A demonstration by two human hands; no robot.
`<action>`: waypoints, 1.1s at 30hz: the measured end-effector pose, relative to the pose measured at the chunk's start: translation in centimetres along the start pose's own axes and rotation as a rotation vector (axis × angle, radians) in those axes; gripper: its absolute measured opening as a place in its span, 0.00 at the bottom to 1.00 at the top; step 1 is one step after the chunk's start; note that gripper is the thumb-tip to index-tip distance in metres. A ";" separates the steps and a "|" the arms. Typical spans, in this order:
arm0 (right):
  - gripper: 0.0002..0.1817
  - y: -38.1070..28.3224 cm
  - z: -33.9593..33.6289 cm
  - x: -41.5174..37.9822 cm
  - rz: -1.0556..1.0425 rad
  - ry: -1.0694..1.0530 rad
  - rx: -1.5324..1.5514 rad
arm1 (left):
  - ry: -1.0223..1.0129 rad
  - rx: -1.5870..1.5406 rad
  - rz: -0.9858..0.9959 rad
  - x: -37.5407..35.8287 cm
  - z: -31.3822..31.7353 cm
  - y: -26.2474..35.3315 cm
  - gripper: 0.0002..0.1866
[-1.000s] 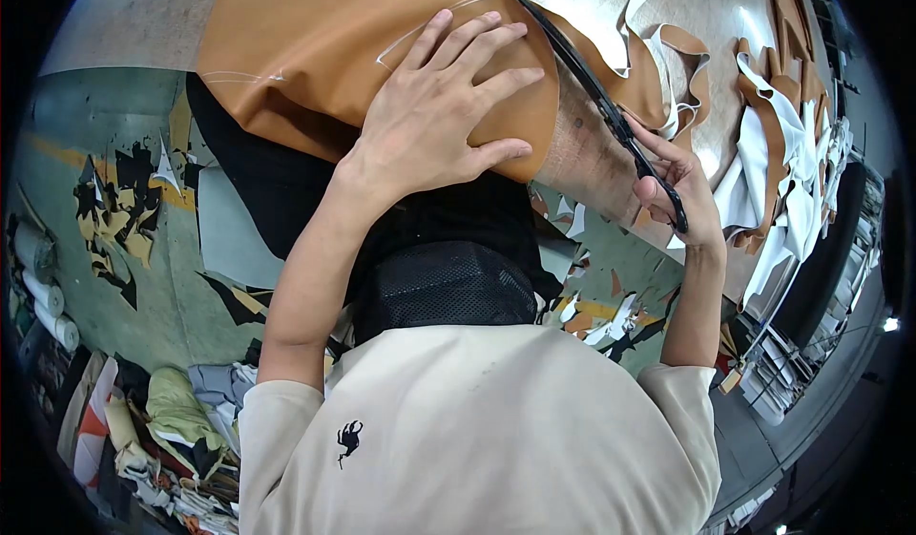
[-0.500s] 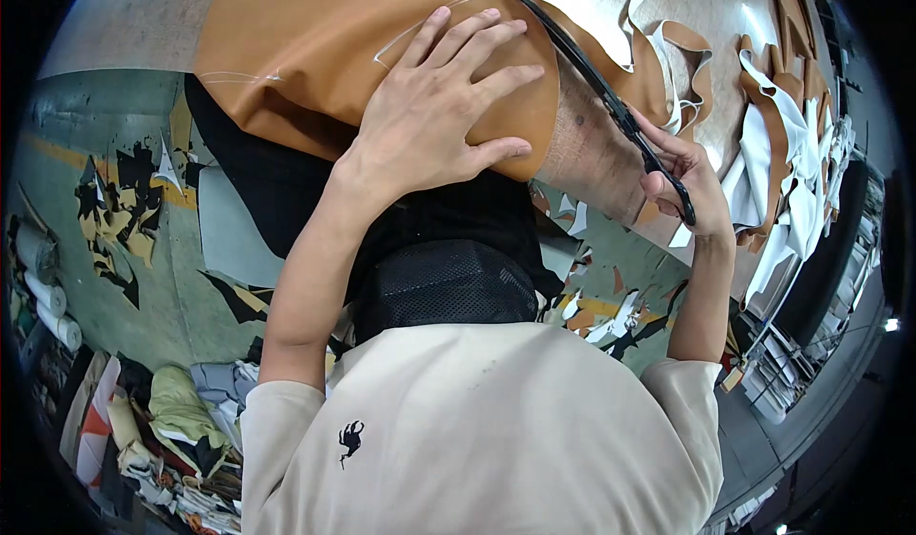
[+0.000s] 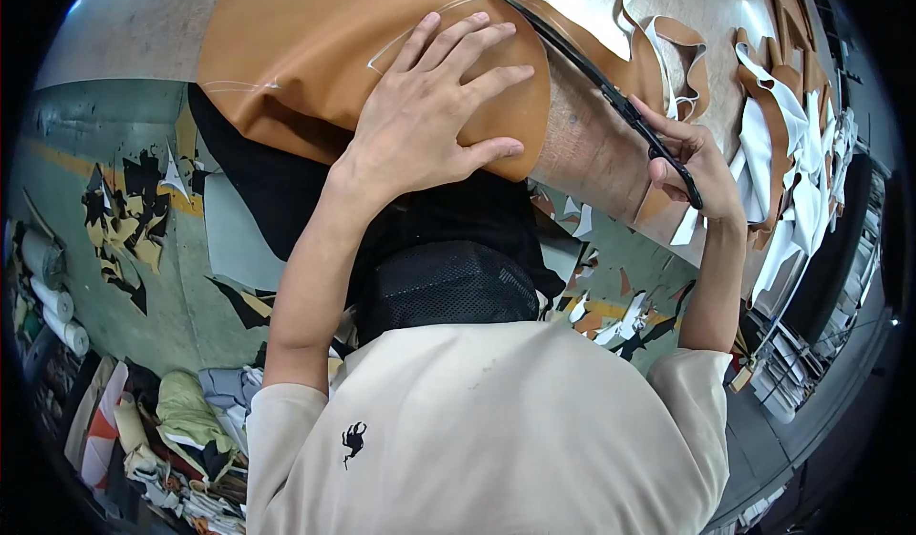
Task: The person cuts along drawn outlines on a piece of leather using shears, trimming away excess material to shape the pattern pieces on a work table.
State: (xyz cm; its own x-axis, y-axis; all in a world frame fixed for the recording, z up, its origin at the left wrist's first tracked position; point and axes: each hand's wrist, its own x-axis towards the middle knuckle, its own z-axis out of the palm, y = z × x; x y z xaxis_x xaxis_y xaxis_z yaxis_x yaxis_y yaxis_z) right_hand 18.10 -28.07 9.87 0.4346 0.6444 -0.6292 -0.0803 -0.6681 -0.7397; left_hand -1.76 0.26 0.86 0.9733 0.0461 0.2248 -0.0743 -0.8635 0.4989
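A tan leather-like sheet [image 3: 286, 34] lies over the table edge, with thin white lines drawn on it and a fold hanging down at the front. My left hand [image 3: 434, 105] rests flat on it, fingers spread. Long black scissors [image 3: 596, 77] are gripped by the handles in my right hand [image 3: 697, 163]. Their blades run up and left along the sheet's right edge, the tips at the white line near the top. The blades look closed or nearly so. A narrow tan offcut strip [image 3: 649, 67] with a white underside curls to the right of the blades.
The wooden table [image 3: 596, 148] spans the top. A pile of tan and white offcuts [image 3: 778, 134] hangs at its right edge. Black and yellow scraps [image 3: 124, 210] litter the green floor at left. Fabric bundles [image 3: 186, 411] and rolls [image 3: 62, 315] sit at lower left.
The scissors and my right hand have shifted slightly, with the handles a little further right. My left hand stays flat on the sheet. The whole view has moved slightly.
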 end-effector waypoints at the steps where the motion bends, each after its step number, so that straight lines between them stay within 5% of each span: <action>1: 0.53 -0.1 0.2 0.0 0.005 0.007 0.001 | 0.001 -0.001 -0.003 0.0 0.0 0.0 0.35; 11: 0.50 -1.4 0.0 -0.3 -0.087 0.117 -0.100 | -0.048 -0.007 0.013 0.5 -0.9 0.4 0.36; 24: 0.57 0.7 -0.8 0.8 -0.098 -0.065 0.054 | -0.043 0.020 0.007 0.3 -0.9 0.7 0.36; 28: 0.46 -0.4 -1.2 1.5 -0.089 -0.095 0.067 | -0.041 0.016 0.012 0.4 -0.9 0.7 0.37; 33: 0.44 -1.0 -1.3 2.2 -0.062 -0.116 0.072 | -0.029 0.005 0.008 0.3 -0.9 0.7 0.37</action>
State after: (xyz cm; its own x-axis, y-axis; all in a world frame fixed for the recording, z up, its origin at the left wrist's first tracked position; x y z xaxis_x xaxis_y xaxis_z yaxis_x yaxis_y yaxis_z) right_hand 20.27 -26.45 9.59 0.3346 0.7251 -0.6019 -0.1225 -0.5999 -0.7907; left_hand -1.73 0.10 2.07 0.9785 0.0248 0.2046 -0.0811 -0.8662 0.4931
